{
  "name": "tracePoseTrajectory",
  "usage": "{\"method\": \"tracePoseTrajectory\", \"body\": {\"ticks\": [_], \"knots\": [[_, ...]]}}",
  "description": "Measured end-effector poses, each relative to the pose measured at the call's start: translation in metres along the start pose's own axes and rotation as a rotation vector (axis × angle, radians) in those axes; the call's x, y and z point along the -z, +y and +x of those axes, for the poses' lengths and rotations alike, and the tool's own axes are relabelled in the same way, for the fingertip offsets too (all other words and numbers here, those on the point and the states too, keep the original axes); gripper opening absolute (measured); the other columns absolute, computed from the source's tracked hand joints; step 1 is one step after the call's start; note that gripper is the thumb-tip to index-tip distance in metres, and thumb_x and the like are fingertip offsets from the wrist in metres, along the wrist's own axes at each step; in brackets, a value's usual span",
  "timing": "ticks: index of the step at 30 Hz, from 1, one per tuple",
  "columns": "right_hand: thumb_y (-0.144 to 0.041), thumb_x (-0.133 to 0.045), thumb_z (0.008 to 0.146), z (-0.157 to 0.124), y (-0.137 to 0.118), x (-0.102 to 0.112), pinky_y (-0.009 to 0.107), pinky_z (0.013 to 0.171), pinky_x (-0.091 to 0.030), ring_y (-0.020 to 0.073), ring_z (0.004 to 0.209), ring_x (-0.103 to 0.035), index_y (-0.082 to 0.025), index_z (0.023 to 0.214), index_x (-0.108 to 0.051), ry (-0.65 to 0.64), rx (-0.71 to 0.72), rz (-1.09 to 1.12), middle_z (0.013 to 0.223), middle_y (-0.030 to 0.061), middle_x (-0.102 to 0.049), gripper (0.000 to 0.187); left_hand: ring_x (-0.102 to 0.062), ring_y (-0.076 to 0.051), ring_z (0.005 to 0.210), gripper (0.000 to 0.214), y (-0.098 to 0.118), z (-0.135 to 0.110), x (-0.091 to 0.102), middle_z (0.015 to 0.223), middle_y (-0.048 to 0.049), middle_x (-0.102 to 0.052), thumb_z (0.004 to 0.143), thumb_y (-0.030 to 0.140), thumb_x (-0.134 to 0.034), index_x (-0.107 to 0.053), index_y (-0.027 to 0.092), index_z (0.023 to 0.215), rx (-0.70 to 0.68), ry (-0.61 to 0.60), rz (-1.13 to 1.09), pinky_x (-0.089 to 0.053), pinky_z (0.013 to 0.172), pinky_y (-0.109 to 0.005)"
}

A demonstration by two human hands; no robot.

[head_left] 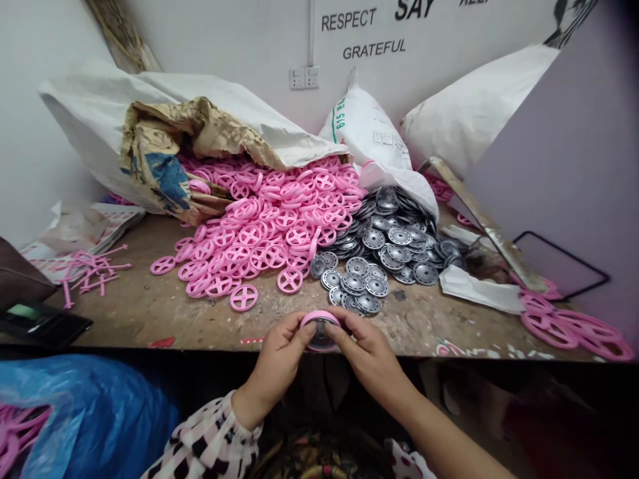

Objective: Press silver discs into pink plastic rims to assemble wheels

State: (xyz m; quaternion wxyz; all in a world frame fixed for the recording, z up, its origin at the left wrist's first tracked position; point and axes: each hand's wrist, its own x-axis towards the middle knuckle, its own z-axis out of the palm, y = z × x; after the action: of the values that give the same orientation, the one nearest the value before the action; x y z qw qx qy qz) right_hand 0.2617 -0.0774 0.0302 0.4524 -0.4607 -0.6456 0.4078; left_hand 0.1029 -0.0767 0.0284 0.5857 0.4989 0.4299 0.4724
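A small pink wheel (319,315) with a dark grey hubcap disc (321,334) set against its face is held at the table's front edge. My left hand (282,352) grips its left side, thumb on the disc. On the other side my right hand (363,342) does likewise, its thumb pressing the disc too. Whether the disc sits fully inside the rim I cannot tell. Beyond my hands lies a big heap of pink spoked wheels (275,255). To its right is a pile of grey discs (399,255), a few of them spread forward near my right hand.
A torn sack (200,133) spills the wheels; a white sack (367,123) stands behind the discs. Thin pink rods (92,271) and a dark device (44,322) lie left. Larger pink wheels (574,329) sit right by a purple panel (564,179). A blue bag (100,406) is lower left.
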Motion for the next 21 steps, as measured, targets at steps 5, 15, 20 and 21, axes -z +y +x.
{"method": "tracePoseTrajectory", "body": {"ticks": [5,15,20,21], "knots": [[-0.036,-0.058,0.086,-0.004,0.01,-0.012,0.027,0.074,-0.049,0.0175,0.08,-0.062,-0.018,0.093,-0.068,0.029,-0.032,0.122,0.086,0.0037,-0.068,0.021,-0.057,-0.018,0.081,0.024,-0.011,-0.007,0.005,0.08,-0.003,-0.064,0.08,0.039,-0.064,-0.069,0.016,0.084,0.009,0.041,0.034,-0.044,0.077,-0.027],[-0.033,-0.053,0.093,-0.006,0.0,-0.007,0.024,0.075,-0.044,0.0144,0.084,-0.059,-0.022,0.102,-0.064,-0.152,0.089,-0.058,0.09,0.0014,-0.065,0.018,-0.057,-0.017,0.089,0.021,-0.004,-0.019,0.021,0.092,-0.0021,-0.062,0.089,0.036,-0.054,-0.062,0.019,0.099,-0.027,-0.052,0.243,-0.043,0.08,-0.026],[-0.031,-0.048,0.095,-0.007,-0.019,-0.005,0.023,0.068,-0.042,0.0129,0.075,-0.056,-0.02,0.094,-0.062,-0.1,0.137,-0.101,0.082,0.0008,-0.062,0.017,-0.057,-0.014,0.077,0.023,0.02,-0.021,0.014,0.083,-0.0007,-0.063,0.093,0.036,-0.047,-0.063,0.02,0.094,-0.134,-0.097,0.494,-0.041,0.07,-0.024],[-0.031,-0.048,0.094,-0.007,-0.021,-0.007,0.023,0.066,-0.041,0.0128,0.073,-0.056,-0.019,0.091,-0.061,-0.078,0.127,-0.099,0.079,0.0007,-0.061,0.017,-0.057,-0.014,0.075,0.024,0.022,-0.021,0.011,0.081,-0.0008,-0.063,0.093,0.036,-0.046,-0.063,0.019,0.092,-0.145,-0.084,0.511,-0.04,0.069,-0.024]]}}
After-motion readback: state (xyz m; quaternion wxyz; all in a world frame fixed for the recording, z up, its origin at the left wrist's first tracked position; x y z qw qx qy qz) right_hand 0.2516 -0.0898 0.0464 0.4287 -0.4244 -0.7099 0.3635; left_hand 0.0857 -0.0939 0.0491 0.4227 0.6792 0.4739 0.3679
